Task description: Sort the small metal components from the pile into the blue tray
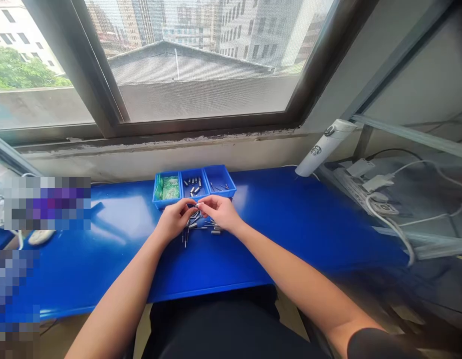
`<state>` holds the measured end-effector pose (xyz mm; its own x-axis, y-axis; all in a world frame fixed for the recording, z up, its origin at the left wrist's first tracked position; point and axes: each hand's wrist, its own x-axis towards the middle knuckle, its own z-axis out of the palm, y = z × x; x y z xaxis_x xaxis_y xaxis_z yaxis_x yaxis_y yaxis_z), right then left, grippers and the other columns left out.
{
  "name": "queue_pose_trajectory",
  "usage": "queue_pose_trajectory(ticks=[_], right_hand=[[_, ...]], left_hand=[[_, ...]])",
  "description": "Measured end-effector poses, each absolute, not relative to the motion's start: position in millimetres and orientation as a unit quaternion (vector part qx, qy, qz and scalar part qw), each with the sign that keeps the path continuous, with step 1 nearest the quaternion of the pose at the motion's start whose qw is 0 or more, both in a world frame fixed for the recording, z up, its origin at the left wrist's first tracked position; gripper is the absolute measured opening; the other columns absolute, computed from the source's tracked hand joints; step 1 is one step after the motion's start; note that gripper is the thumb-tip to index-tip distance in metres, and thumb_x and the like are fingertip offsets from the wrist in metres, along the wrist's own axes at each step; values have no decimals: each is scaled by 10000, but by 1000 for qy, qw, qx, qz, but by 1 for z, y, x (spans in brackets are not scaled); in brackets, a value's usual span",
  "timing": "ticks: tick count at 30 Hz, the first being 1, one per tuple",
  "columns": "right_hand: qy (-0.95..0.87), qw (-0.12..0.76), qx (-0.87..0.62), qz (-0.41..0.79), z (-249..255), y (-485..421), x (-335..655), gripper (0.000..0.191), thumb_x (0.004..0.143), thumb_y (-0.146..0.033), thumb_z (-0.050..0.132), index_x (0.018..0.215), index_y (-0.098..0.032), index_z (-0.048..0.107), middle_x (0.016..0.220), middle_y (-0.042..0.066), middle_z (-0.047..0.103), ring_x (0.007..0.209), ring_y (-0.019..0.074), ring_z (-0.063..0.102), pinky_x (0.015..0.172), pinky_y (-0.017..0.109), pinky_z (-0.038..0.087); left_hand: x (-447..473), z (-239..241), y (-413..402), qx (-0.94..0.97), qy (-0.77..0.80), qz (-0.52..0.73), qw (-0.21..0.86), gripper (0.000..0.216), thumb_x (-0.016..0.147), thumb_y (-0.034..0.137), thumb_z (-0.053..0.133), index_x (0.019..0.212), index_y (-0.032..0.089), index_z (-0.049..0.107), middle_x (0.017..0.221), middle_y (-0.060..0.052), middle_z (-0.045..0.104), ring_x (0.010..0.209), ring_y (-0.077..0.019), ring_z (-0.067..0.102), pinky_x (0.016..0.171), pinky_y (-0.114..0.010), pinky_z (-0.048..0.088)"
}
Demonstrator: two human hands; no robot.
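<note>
My left hand [175, 217] and my right hand [219, 210] meet over a blue table [283, 224], fingertips pinched together on a small metal part too tiny to name. Under them lies a loose pile of small metal pins and sleeves [201, 227]. Just beyond the hands stand three blue trays side by side: the left tray [166, 189] holds green bagged pieces, the middle tray [193, 185] holds several short metal sleeves, the right tray [220, 180] holds a few thin pins.
A white tumbler [324, 147] leans at the table's back right. To the right lie a power strip [360, 192] with plugs and white cables [399, 229]. A window and sill run along the back. A white object [40, 236] lies at the left.
</note>
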<state>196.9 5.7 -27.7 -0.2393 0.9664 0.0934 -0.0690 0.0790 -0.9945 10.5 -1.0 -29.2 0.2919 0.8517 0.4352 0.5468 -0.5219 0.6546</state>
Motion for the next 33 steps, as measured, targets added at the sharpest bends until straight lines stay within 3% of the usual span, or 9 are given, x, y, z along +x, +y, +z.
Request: queue_pose_trajectory(ticks=[5, 17, 25, 33], right_hand=[[-590, 465, -401, 525, -27, 2, 197, 385, 719, -490, 754, 916, -163, 703, 771, 44, 704, 640, 142, 624, 616, 281, 521], [-592, 458, -406, 525, -25, 3, 200, 364, 766, -500, 704, 904, -163, 712, 746, 40, 691, 625, 141, 604, 600, 282, 512], [-608, 466, -401, 503, -26, 3, 199, 320, 776, -434, 708, 952, -167, 711, 794, 46, 714, 664, 143, 630, 637, 279, 516], [-585, 472, -407, 519, -26, 4, 199, 378, 765, -518, 700, 894, -163, 711, 728, 39, 691, 601, 136, 601, 600, 282, 517]], left_hand=[[10, -30, -1, 782, 462, 367, 200, 243, 954, 360, 513, 1009, 170, 655, 599, 33, 563, 517, -90, 482, 503, -192, 363], [14, -24, -3, 780, 433, 403, 206, 242, 921, 348, 576, 1086, 190, 657, 556, 73, 481, 463, -66, 411, 490, -176, 363], [12, -26, -2, 785, 454, 379, 184, 225, 930, 353, 567, 1005, 168, 670, 594, 38, 562, 520, -86, 487, 505, -189, 358], [13, -28, -1, 778, 448, 390, 203, 266, 910, 379, 597, 1077, 184, 670, 567, 58, 526, 489, -80, 464, 491, -188, 365]])
